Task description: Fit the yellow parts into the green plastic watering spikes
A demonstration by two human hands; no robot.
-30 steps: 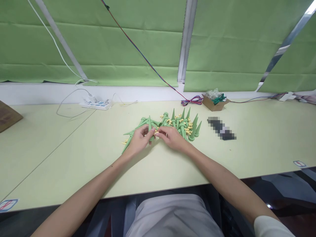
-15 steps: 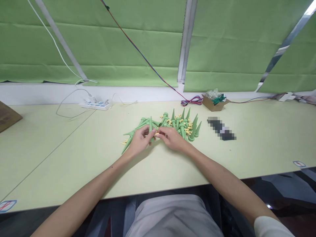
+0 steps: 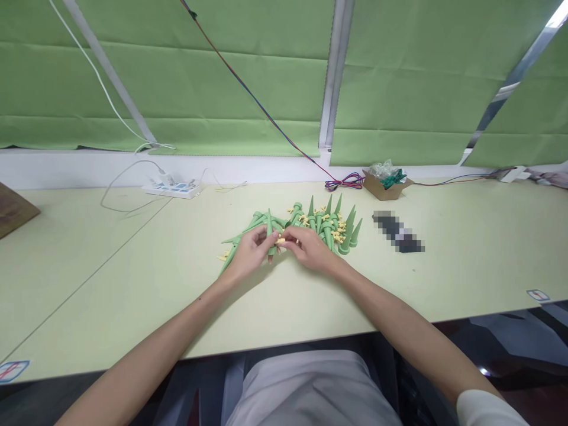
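My left hand [image 3: 254, 249] is closed around a green plastic spike [image 3: 269, 222], its pointed end up. My right hand [image 3: 309, 247] pinches a small yellow plastic piece [image 3: 280, 241] against the side of that spike; whether it sits inside a hole there I cannot tell. Just behind my right hand lies a pile of green spikes [image 3: 327, 228] mixed with small yellow pieces [image 3: 341, 229]. More green spikes [image 3: 257, 219] lie behind and beside my left hand, some with yellow parts on them.
At the back right stands a small cardboard box [image 3: 385, 188] with clear and green material, beside a coiled red-blue cable [image 3: 345, 181]. A blurred dark object [image 3: 398, 231] lies right of the pile. A white power strip [image 3: 172, 189] is back left, a brown board [image 3: 16, 210] far left.
The spike in my left hand has shifted and tilted slightly to the left. More of the yellow piece shows between my hands. The piles look the same.
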